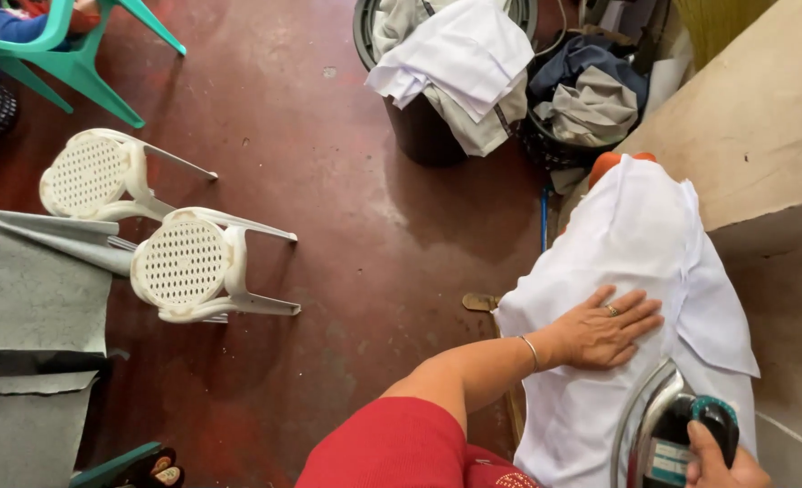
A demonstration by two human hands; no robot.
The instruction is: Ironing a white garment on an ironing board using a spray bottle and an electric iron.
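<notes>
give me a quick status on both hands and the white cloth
Left hand flat on white cloth, open. Right hand closed on iron handle, iron on the cloth. Nothing in the way on the board.

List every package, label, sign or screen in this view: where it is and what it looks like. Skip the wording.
Label on the iron: small pale rectangular sticker with a teal band, on the side of the chrome and black iron at bottom right, gripped by the right hand.
No packages, signs or screens show; the left hand lies flat on plain white cloth.
</notes>
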